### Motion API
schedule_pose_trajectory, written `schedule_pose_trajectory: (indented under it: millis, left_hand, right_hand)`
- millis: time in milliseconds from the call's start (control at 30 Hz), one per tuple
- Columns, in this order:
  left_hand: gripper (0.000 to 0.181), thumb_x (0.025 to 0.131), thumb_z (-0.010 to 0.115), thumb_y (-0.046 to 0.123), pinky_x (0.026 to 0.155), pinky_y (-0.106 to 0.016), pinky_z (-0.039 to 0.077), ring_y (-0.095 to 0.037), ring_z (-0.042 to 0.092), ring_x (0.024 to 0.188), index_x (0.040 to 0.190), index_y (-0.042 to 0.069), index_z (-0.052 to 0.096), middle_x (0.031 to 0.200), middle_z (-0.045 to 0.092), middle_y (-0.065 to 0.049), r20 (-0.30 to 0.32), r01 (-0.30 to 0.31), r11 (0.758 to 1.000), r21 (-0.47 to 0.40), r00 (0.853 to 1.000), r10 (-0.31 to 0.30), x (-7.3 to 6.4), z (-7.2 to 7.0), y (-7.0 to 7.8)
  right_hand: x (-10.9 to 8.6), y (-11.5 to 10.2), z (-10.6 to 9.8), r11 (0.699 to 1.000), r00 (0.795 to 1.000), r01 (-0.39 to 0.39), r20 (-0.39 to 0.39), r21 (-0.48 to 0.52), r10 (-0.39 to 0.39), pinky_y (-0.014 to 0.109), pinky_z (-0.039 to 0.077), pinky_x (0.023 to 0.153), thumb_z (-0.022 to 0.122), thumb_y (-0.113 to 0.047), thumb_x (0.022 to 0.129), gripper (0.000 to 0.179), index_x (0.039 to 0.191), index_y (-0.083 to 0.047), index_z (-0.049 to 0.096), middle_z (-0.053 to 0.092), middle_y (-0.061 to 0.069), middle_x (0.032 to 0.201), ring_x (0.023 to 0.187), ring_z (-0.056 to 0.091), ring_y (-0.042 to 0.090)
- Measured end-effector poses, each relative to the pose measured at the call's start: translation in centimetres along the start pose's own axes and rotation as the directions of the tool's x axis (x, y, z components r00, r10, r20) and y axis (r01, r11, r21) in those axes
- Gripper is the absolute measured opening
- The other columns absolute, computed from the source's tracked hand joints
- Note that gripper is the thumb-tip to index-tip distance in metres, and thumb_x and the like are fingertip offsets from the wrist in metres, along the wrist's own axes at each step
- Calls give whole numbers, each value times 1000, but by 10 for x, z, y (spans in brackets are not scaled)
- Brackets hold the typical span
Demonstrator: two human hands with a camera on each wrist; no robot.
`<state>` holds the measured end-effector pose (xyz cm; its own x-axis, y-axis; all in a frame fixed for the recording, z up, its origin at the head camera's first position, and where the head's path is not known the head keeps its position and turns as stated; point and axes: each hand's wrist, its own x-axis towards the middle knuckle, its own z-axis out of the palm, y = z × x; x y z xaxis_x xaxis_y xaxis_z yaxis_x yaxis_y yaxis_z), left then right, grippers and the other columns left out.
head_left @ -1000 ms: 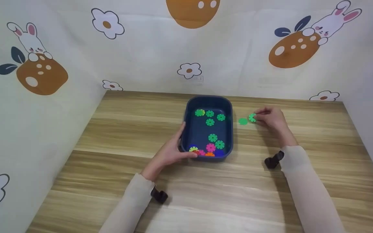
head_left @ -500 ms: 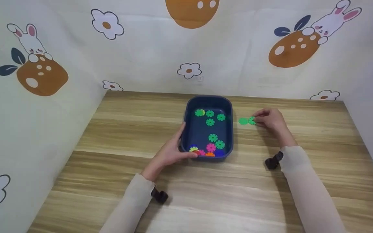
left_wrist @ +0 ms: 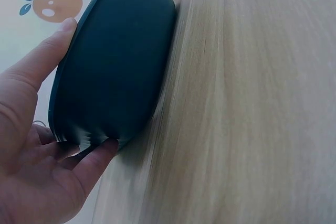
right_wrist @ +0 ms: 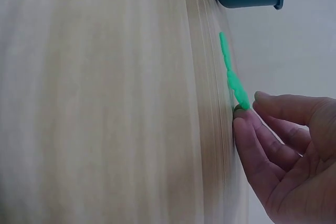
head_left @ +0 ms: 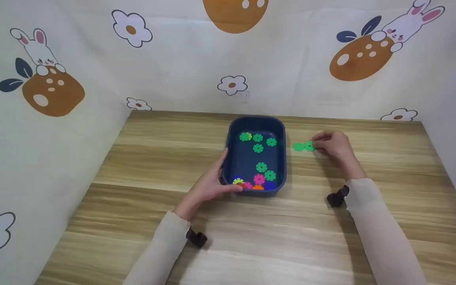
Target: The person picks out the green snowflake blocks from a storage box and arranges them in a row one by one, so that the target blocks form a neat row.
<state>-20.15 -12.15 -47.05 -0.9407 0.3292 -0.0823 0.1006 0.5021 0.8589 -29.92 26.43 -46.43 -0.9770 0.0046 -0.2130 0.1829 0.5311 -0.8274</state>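
Pinching a disc (head_left: pixel 307 145), fingers (head_left: pixel 320 137) clear the bin edge (head_left: pixel 284 154).

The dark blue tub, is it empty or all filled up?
Only partly filled: the dark blue tub holds green snowflake discs and other colours, but bare floor shows between them.

Tub (left_wrist: pixel 115 61): smooth plastic, dull sheen. Green discs (head_left: pixel 298 147): plastic, smooth-looking, fairly matt. Worktop (head_left: pixel 152 158): wood-grain, smooth, faint gloss on near part. Printed backdrop (head_left: pixel 188 59): cloth-like, matt, lightly creased. Sleeves (head_left: pixel 374 221): matt cloth.
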Motion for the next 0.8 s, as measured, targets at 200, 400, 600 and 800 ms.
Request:
schedule_pose_trajectory:
  millis: [200,400,600,800]
  left_hand:
    - [117,76,87,34,125,-53,22,-32,21,154,162,25,9,169,14,-7,4,12,1000,-19,1000,-12,-1,0,0]
    - [116,76,87,35,125,-53,21,-32,21,154,162,25,9,169,14,-8,2,10,1000,-24,1000,-10,-1,0,0]
    - [116,76,88,31,125,-52,20,-32,21,154,162,25,9,169,15,-7,-1,16,999,-35,1000,-16,-1,0,1]
    - [116,76,87,32,126,-51,20,-30,21,154,162,25,9,169,14,-6,-2,18,1000,-20,1000,-18,-1,1,1]
  right_hand:
    - [-2,2,-1,1000,1000,18,-8,8,-18,16,56,69,69,-12,92,31,116,8,67,72,1,96,73,62,-4]
    - [-4,2,-2,999,999,23,-23,38,-22,15,56,69,69,-11,92,30,115,9,66,71,-5,90,72,62,-5]
    - [-6,1,-2,999,999,12,-30,43,-11,17,57,70,68,-11,93,28,114,7,65,70,-8,88,74,63,-2]
    - [-10,-2,-2,999,999,19,-44,35,-17,18,56,69,67,-12,94,26,114,5,66,72,1,96,75,63,0]
